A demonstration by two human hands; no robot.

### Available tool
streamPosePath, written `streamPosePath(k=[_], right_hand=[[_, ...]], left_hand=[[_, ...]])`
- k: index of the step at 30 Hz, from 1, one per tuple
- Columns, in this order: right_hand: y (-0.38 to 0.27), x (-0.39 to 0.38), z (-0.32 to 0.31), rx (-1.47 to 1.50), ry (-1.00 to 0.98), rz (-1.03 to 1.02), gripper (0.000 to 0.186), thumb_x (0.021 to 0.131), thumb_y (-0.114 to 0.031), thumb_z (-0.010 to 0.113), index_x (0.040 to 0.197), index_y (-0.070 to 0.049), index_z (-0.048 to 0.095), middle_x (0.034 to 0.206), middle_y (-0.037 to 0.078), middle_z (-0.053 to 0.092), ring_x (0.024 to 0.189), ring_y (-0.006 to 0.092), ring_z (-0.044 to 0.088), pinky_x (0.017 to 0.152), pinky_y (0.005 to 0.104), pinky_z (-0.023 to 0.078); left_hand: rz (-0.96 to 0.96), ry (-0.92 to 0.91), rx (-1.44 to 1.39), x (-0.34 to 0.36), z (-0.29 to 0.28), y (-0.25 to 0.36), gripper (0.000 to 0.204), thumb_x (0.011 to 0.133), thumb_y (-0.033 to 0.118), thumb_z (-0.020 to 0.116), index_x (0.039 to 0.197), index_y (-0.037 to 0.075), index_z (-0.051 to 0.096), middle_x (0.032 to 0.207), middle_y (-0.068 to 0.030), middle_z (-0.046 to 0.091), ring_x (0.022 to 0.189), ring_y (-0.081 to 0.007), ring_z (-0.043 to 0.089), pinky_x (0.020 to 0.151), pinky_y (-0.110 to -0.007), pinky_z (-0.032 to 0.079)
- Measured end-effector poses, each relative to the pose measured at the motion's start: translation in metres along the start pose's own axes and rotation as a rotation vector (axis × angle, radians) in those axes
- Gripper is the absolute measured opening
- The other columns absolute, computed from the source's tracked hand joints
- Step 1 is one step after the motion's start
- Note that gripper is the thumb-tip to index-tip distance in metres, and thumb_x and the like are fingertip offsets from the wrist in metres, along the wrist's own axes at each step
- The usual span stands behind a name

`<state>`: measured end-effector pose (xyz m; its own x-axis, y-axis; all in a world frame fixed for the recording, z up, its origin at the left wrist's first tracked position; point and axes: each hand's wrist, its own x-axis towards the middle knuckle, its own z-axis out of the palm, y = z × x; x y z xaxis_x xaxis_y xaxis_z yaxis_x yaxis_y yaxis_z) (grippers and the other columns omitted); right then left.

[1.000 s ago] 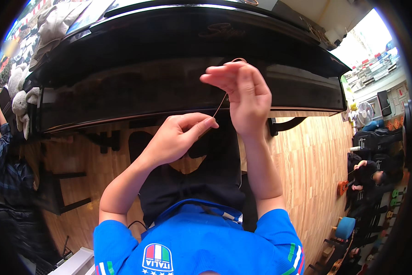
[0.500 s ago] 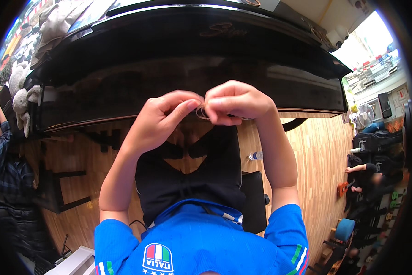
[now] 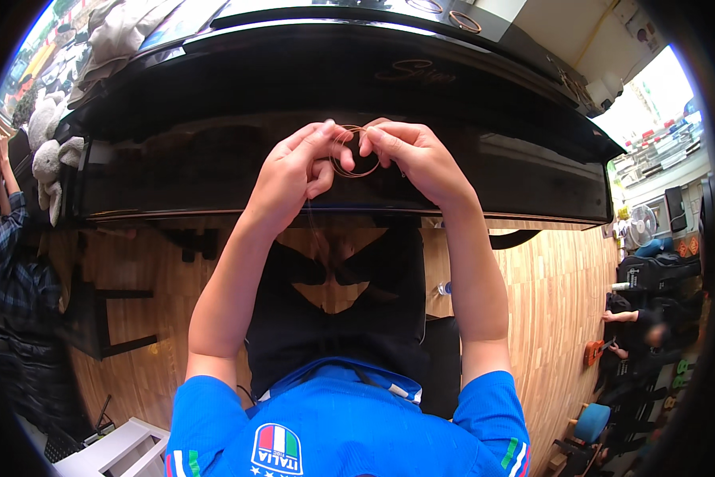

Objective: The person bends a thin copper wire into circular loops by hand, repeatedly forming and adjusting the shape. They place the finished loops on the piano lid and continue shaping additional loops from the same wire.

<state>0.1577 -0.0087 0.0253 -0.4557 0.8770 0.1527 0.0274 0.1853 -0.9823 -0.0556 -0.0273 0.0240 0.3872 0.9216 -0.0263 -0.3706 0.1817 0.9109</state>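
Observation:
A thin bronze-coloured coil of wire (image 3: 357,175), like a coiled instrument string, hangs as a ring between my two hands. My left hand (image 3: 292,165) is closed on the coil's left side, with fingers curled around it. At the ring's upper right, my right hand (image 3: 421,159) pinches the wire between thumb and fingertips. A faint fine strand appears to trail below my left hand. Both hands are in front of a glossy black upright piano (image 3: 214,175) and above my lap.
On the piano top lie two more wire coils (image 3: 465,21). A grey plush toy (image 3: 49,163) hangs at its left end. A plastic bottle (image 3: 443,288) stands on the wooden floor (image 3: 532,270). People are at both sides; a small orange guitar-shaped instrument (image 3: 593,353) is at right.
Both hands have risen away from my lap along the piano front. The fingers have shifted on the wire, and the coil now shows as a wider round ring.

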Motion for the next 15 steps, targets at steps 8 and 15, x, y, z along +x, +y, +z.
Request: streamPosePath(k=[8,15], right_hand=[[0.008,0.005,-0.015,0.310,-0.063,0.210,0.025,0.101,-0.025,0.059,0.095,-0.003,0.069,0.070,-0.004,0.054,0.054,0.0016,0.038,0.049,0.0188,0.029],[0.010,0.009,-0.017,0.314,-0.095,0.162,0.025,0.101,-0.023,0.059,0.096,-0.001,0.069,0.070,-0.004,0.053,0.053,0.0011,0.038,0.049,0.0182,0.030]], left_hand=[[-0.163,-0.226,-0.110,0.022,-0.016,0.003,0.038,0.105,0.030,0.041,0.110,-0.002,0.060,0.081,-0.0025,0.059,0.047,-0.0047,0.035,0.044,-0.020,0.026],[-0.242,-0.329,-0.203,0.027,-0.028,0.002,0.029,0.104,0.024,0.049,0.110,-0.002,0.062,0.083,0.0000,0.057,0.054,-0.0038,0.037,0.048,-0.019,0.026]])
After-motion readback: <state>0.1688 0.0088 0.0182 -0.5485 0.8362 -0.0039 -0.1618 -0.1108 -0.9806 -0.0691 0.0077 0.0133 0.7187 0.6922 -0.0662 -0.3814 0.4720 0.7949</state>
